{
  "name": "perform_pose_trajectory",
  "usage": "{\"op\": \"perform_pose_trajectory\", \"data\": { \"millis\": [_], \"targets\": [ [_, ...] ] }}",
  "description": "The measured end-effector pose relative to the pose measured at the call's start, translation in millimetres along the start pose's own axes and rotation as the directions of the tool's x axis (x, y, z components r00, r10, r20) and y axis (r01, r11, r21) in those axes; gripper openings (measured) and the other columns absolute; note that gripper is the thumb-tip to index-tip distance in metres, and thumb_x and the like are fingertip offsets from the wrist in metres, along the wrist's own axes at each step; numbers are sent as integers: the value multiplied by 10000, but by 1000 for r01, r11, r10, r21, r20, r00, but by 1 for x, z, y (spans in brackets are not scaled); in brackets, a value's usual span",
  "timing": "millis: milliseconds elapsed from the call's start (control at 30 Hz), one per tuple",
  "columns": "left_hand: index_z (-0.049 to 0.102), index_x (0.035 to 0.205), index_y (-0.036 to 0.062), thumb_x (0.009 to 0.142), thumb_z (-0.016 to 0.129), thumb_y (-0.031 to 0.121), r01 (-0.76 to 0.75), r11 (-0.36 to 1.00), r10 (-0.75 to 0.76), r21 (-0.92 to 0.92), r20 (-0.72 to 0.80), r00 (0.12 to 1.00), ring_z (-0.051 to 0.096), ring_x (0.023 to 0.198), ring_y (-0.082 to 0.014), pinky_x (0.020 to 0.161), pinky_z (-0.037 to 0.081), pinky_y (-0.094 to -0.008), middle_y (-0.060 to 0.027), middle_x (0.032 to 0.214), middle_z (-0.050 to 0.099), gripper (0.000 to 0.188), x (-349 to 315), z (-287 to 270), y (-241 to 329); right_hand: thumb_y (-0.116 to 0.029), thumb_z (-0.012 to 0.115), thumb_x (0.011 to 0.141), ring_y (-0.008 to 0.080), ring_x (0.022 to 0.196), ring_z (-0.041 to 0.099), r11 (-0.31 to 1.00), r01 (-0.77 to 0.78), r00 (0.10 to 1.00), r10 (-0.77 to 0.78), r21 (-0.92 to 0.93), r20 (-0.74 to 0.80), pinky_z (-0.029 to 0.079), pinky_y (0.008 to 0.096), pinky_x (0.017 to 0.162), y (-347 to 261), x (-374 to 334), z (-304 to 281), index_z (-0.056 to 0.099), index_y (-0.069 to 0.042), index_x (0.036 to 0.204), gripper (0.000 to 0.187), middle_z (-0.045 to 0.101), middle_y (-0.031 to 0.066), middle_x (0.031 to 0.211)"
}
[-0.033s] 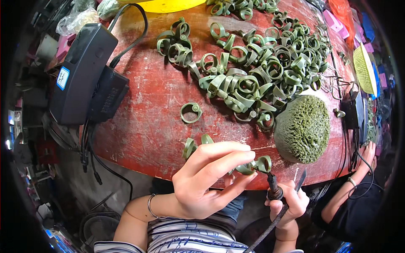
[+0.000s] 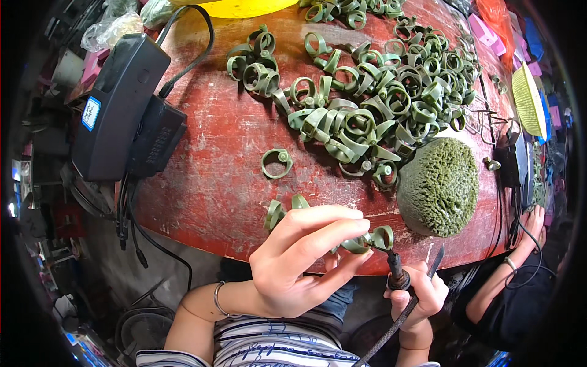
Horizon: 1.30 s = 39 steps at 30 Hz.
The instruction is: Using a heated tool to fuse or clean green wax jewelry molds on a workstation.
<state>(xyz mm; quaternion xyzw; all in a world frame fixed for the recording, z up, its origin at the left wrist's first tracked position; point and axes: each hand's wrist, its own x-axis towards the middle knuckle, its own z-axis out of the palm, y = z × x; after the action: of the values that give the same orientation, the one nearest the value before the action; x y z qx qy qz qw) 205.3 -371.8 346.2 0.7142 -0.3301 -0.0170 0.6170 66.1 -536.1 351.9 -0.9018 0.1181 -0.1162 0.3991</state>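
Observation:
My left hand [image 2: 299, 260] pinches a small green ring [image 2: 358, 244] between thumb and fingers, above the table's near edge. A second ring shape [image 2: 383, 236] stands at its right side; whether the two are joined I cannot tell. My right hand [image 2: 422, 290] is closed around a dark corded pen-like tool with a thin tip [image 2: 397, 269], which reaches that ring's lower edge. A dark pointed blade [image 2: 436, 262] also sticks up from the right hand. Behind my left fingers lie green rings [image 2: 275, 214], partly hidden. One loose ring [image 2: 277, 163] rests farther back.
Many green rings [image 2: 361, 122] are heaped across the red table [image 2: 208, 177]. A rough green block [image 2: 439, 186] stands right of my hands. At left sits a black power box [image 2: 122, 110] with cables; a yellow basin [image 2: 244, 7] is at the back. Another person's arm [image 2: 510, 266] rests at right.

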Motion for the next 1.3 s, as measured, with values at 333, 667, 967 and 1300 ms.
{"op": "perform_pose_trajectory", "data": {
  "millis": [333, 667, 967, 1300],
  "targets": [
    [626, 1060, 4, 663, 778, -51, 10, 1000, -13, -27, -98, 995, 627, 836, -195, 679, 531, -269, -144, 1050, 601, 429, 1, 5, -2, -358, 742, 758, 215, 524, 595, 1000, -16, 1000, 16, 0, 9, 472, 285, 500, -2, 1, 0, 652, 8, 818, 382, 608, 88, 654],
    [556, 1103, -33, 680, 783, -37, -17, 1000, 17, -20, -7, 1000, 601, 913, -210, 744, 535, -280, -178, 1096, 539, 480, 0, -1, -4, -366, 726, 770, 220, 533, 605, 1000, -7, 1000, 7, -12, 7, 479, 284, 508, -1, 0, 0, 645, 16, 806, 393, 618, 97, 659],
    [558, 1095, -35, 662, 784, -55, -20, 1000, 20, 1, -2, 1000, 597, 894, -194, 713, 538, -264, -180, 1096, 535, 489, 1, -3, -4, -470, 538, 906, 160, 473, 592, 994, -58, 977, 75, 89, -200, 467, 266, 477, 5, -8, 3, 606, 25, 773, 517, 585, 52, 561],
    [521, 1114, -58, 724, 681, -137, 60, 980, -51, -191, 49, 998, 648, 879, -220, 669, 594, -237, -207, 1174, 456, 429, -1, -3, -4, -294, 558, 906, 125, 451, 491, 936, -323, 904, 262, -139, -337, 348, 256, 456, 5, -9, -17, 544, 4, 676, 377, 484, 33, 535]
  ]
}}
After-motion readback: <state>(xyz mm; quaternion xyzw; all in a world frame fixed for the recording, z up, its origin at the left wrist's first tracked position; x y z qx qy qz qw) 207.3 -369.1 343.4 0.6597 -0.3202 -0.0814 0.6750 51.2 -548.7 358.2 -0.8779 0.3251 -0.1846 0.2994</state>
